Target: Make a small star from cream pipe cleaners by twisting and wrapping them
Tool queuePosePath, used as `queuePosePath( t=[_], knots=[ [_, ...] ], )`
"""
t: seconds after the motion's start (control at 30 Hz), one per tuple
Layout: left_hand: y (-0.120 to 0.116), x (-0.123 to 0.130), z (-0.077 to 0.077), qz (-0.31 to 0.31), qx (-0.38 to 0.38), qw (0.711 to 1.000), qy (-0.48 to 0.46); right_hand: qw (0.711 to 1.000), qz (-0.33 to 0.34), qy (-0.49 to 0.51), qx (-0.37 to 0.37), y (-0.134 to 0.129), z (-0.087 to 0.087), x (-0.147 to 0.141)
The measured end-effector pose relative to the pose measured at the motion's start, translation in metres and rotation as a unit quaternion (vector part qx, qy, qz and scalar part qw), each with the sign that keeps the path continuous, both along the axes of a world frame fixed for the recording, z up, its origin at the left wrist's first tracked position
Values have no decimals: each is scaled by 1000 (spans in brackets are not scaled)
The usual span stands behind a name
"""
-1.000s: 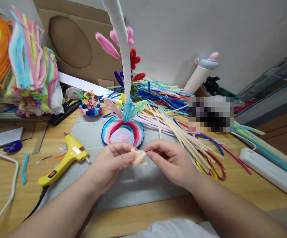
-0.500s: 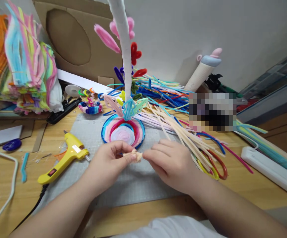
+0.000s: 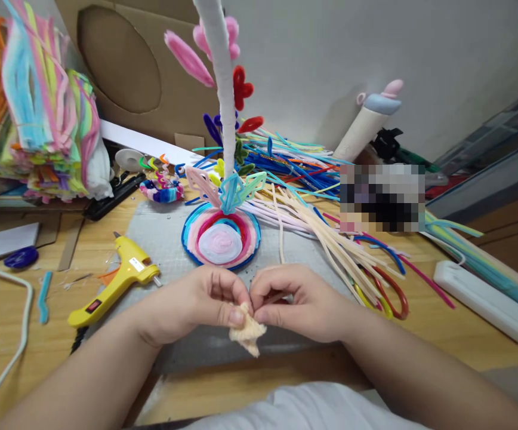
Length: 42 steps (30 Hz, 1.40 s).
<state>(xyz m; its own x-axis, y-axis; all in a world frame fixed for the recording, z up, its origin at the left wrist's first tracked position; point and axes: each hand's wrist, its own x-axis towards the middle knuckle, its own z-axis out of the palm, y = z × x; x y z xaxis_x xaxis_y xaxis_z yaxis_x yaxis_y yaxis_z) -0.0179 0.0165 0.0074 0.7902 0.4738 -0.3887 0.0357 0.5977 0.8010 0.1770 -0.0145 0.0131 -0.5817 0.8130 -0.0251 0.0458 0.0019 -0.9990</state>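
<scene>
Between the fingertips of my left hand (image 3: 209, 301) is a small cream fuzzy piece of bent pipe cleaner (image 3: 249, 331), its pointed end hanging down. My right hand (image 3: 301, 304) is closed in a pinch at the same piece's right edge, and the two hands touch. A cream pipe cleaner (image 3: 281, 239) rises from behind the right-hand fingers; its lower end is hidden. Just beyond the hands stands a round base (image 3: 190, 239) wound in blue, pink and white rings. A white wrapped stem (image 3: 227, 113) with pink, red, purple and green fuzzy petals rises behind it.
A yellow glue gun (image 3: 125, 275) lies left of my hands on a grey mat (image 3: 151, 230). Loose cream pipe cleaners (image 3: 326, 245) spread at right, near a white power strip (image 3: 487, 304). Pipe-cleaner bundles (image 3: 39, 101) stand back left; a bottle (image 3: 366, 125) leans back right.
Both hands have come closer to my body and to each other. The cream piece has turned and now hangs below the fingertips, showing more of itself.
</scene>
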Motion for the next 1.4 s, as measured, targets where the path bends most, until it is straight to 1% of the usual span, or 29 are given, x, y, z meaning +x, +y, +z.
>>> queuePosePath(
  t=[0.1,0.17,0.23,0.3,0.4,0.53,0.63,0.73,0.83,0.97,1.03,1.1,1.2,1.33,1.4],
  knots=[
    [0,3,-2,61,-45,996,-54,997,-60,-2,48,-2,2,0],
    [0,5,-1,101,-60,990,-77,992,-91,2,86,-3,3,0],
    [0,8,1,136,-60,985,-91,987,-112,10,113,-3,2,0],
    [-2,11,1,165,-48,980,-98,985,-125,23,114,-4,1,-1],
    [-6,15,0,221,5,971,-92,982,-164,48,82,-4,-4,-4],
    [-9,19,-4,281,128,948,-75,969,-232,60,51,-3,-11,-8],
    [-10,20,-3,291,186,937,-61,966,-249,67,26,0,-14,-8],
    [-10,22,1,284,187,940,-18,965,-254,70,-2,2,-15,-8],
    [-11,22,3,283,195,939,29,964,-258,60,-7,2,-14,-8],
    [-11,21,3,284,258,920,76,964,-263,38,-7,-1,-14,-12],
    [-10,20,2,281,271,917,82,961,-274,30,-8,-3,-16,-14],
    [-9,21,1,274,251,926,70,959,-281,34,-15,-3,-18,-15],
    [-8,23,1,268,197,942,54,960,-276,40,-40,-2,-21,-16],
    [-8,24,1,267,188,941,89,966,-245,48,-72,2,-17,-14],
    [-8,23,0,274,166,942,98,967,-219,66,-114,4,-14,-11]
  ],
)
